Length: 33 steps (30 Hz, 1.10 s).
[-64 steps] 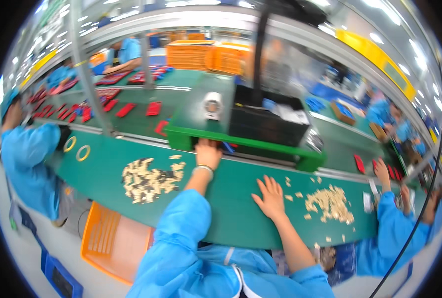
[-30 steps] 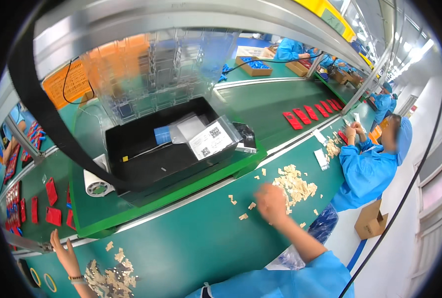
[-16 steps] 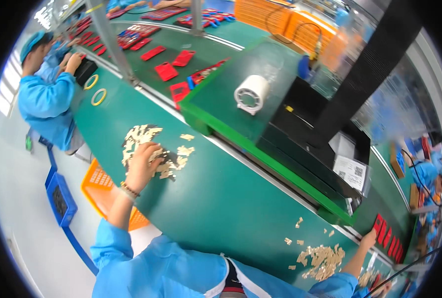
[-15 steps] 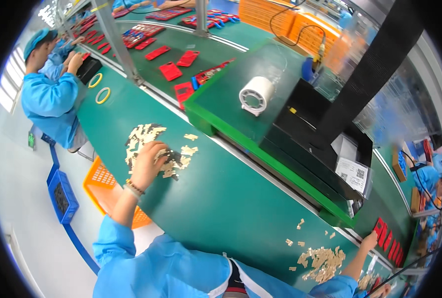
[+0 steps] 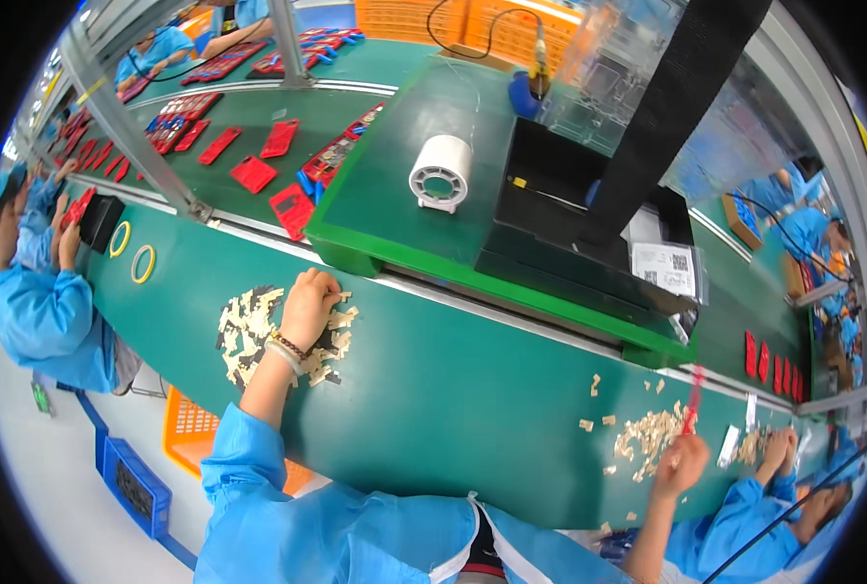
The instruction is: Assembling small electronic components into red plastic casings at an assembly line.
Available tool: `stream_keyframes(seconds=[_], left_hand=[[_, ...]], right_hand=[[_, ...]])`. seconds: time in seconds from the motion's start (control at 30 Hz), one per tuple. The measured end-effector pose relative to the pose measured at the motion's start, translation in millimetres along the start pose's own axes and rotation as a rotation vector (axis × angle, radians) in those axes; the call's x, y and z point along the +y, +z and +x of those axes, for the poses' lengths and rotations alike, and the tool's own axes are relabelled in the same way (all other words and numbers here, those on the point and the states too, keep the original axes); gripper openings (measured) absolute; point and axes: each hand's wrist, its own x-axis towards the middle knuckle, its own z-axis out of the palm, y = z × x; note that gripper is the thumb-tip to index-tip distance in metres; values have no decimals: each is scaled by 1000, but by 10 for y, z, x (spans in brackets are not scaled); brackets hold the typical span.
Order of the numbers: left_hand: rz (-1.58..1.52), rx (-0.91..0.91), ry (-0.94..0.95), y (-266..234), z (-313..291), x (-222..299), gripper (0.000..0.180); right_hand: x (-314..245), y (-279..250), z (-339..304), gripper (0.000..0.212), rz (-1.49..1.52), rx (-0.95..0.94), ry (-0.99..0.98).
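My left hand [image 5: 309, 304] is over the far edge of a pile of small beige and black pieces [image 5: 243, 336] on the green table. Its fingers are bent together at the pile; whatever is between them is hidden. My right hand [image 5: 682, 465] grips a thin red flat part [image 5: 692, 399], seen nearly edge-on and blurred. That part stands up from the fingers, above a second heap of small beige pieces [image 5: 645, 438]. A few loose beige pieces lie around this heap.
Beyond the table, a conveyor carries red flat parts [image 5: 253, 174]. A green-edged raised board [image 5: 511, 292] holds a white fan [image 5: 441, 173] and a black box [image 5: 550, 243]. Two tape rolls [image 5: 142, 264] lie at left. Co-workers sit at both sides; an orange basket [image 5: 188, 428] stands below.
My right hand has come back from the conveyor, now with a red part lifted in it. My left hand has shifted to the pile's far edge. The whole view has turned.
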Motion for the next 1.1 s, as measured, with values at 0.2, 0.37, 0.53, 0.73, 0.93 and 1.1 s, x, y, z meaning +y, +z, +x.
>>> stream_keyframes(seconds=[0.2,0.37,0.53,0.73,0.93,1.1], left_hand=[[-74,52,121,-69,4,105,14],[-531,37,109,-29,-253,629,22],[-1430,-415,-165,267,-715,1384,3],[-1727,-551,-229,504,-945,1897,3],[-923,-482,132,434,-840,1890,8],[-1240,-548,-46,337,-842,1917,8]], right_hand=[[-1657,504,146,25,608,-276,-255],[-2265,758,123,22,758,-596,-176],[-2371,751,452,24,1193,-699,467],[-2172,815,568,17,1630,-325,826],[-1859,751,758,11,1267,-433,634],[-1936,754,861,18,853,-198,142]])
